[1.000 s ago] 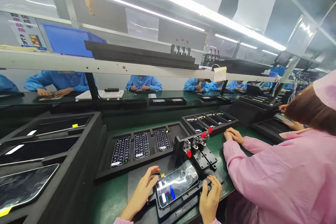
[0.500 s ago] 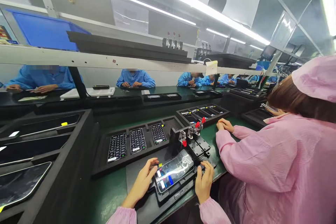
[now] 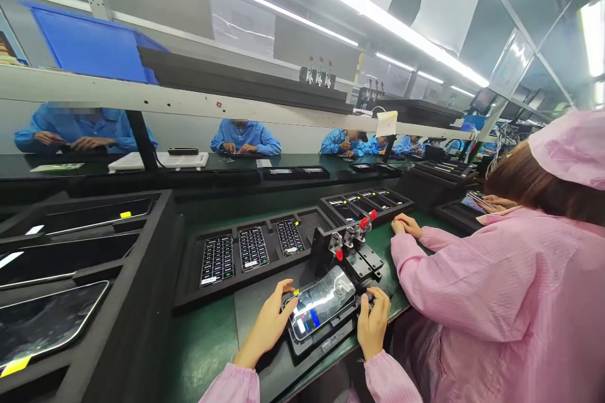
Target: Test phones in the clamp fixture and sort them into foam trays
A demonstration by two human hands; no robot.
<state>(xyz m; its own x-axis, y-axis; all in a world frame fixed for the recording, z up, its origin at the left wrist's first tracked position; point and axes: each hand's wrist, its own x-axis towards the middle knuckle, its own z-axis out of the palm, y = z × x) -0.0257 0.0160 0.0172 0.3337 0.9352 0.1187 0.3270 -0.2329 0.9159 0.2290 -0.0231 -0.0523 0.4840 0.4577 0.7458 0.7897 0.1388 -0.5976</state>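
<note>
A smartphone (image 3: 321, 305) with a lit screen and glossy film lies at a slant on a black clamping fixture (image 3: 331, 343). My left hand (image 3: 269, 321) is closed around the phone's left end, thumb along the edge and fingers near a yellow tab (image 3: 296, 293). At the fixture's right side is my right hand (image 3: 373, 321), its fingers loosely bent and apart, with nothing visible in them. Whether its fingertips touch the fixture I cannot tell. Behind the phone stand red-tipped toggle clamps (image 3: 352, 236) on the fixture.
A black foam tray (image 3: 189, 289) with phones showing icon grids lies behind the fixture; another tray (image 3: 411, 203) holds more phones. A deep foam tray (image 3: 155, 252) stands at left. A co-worker in pink (image 3: 463, 289) sits close on my right. Above runs a shelf (image 3: 265, 112).
The view has shifted slightly, moving the bench scene rightward in the picture. Both my hands keep their places by the phone and fixture. People across the bench have moved their hands a little.
</note>
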